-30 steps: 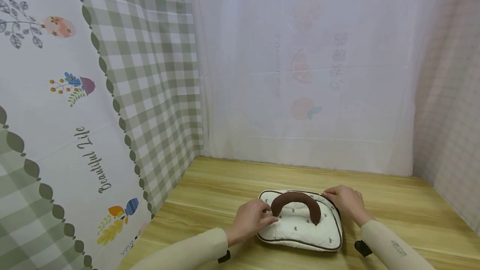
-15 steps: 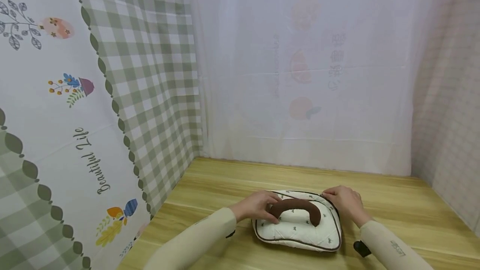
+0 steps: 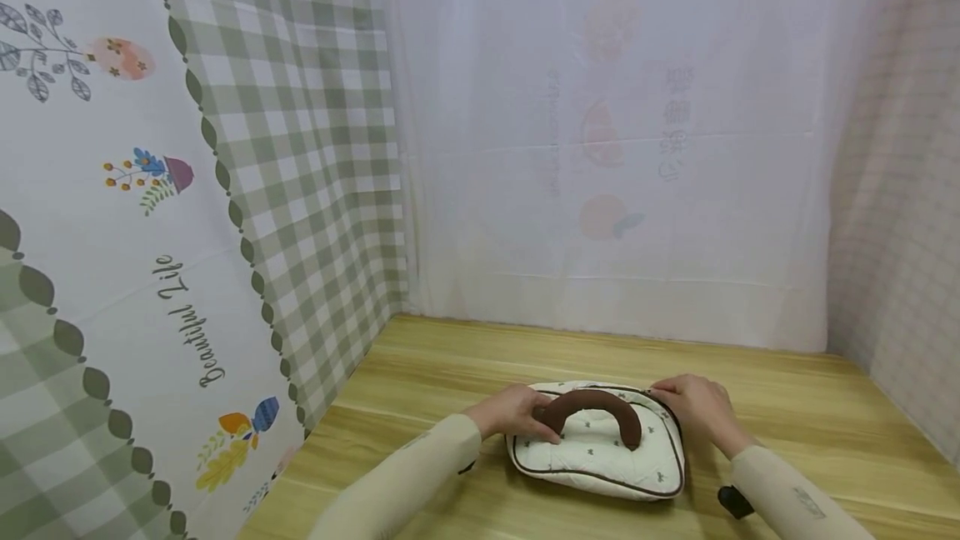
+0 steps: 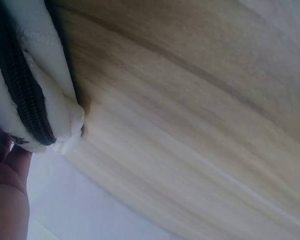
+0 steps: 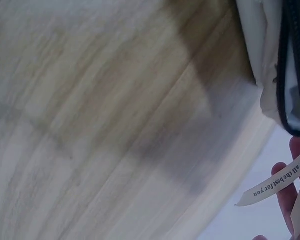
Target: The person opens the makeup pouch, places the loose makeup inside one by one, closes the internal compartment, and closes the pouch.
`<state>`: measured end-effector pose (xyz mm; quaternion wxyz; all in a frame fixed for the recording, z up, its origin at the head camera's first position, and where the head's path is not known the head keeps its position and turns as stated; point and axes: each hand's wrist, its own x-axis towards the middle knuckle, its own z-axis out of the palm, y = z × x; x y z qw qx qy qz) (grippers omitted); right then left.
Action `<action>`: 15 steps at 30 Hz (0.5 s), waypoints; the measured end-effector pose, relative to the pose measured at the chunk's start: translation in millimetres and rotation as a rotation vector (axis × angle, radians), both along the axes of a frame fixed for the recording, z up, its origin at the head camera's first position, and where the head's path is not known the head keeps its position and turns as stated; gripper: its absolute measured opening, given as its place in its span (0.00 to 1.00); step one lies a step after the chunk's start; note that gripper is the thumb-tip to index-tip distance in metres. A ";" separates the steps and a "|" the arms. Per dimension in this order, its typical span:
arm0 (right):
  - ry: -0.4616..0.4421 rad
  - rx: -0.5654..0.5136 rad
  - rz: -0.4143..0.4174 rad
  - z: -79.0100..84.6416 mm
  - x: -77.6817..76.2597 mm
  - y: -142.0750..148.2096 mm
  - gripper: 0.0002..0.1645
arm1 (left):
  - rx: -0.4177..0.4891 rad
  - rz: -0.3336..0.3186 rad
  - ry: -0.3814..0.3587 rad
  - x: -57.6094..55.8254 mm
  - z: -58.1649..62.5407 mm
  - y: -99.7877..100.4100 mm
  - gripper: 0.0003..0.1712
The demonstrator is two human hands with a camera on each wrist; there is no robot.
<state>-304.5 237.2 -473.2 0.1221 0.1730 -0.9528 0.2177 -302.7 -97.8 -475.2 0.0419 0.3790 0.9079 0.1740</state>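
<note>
A white quilted cosmetic bag (image 3: 600,461) with small dark motifs, dark piping and a brown arched handle (image 3: 596,400) lies on the wooden table. My left hand (image 3: 513,412) grips its left end by the handle's base, thumb on the top face. In the left wrist view a dark zipper (image 4: 27,95) runs along the bag's side. At the far right corner my right hand (image 3: 693,402) pinches the zipper end; the pull itself is hidden by the fingers. Printed ribbon strips (image 5: 277,181) hang by those fingers in the right wrist view, where the zipper tape (image 5: 285,90) stands parted.
Wooden tabletop (image 3: 420,373) surrounds the bag. A green-and-white checked cloth (image 3: 300,107) hangs at the left, a white sheet (image 3: 487,190) behind, and a pale grid-patterned cloth (image 3: 907,190) at the right. A black wrist strap (image 3: 733,502) sits below the right sleeve.
My left hand has moved right and away from me, onto the bag's left end beside the handle. The handle dipped, then rose again. My right hand has stayed nearly in place at the corner.
</note>
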 end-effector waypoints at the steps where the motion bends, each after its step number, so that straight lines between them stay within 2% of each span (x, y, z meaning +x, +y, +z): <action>1: 0.009 0.008 -0.002 -0.5 0.0 1.6 0.11 | 0.002 0.009 -0.007 -0.2 -0.8 0.1 0.14; 6: 0.048 0.040 -0.005 -2.9 2.4 13.2 0.10 | 0.026 0.041 -0.045 -0.3 -3.0 0.1 0.13; 15: 0.089 0.079 0.018 -7.9 19.7 37.8 0.08 | 0.027 0.045 0.001 -0.8 -7.3 2.1 0.13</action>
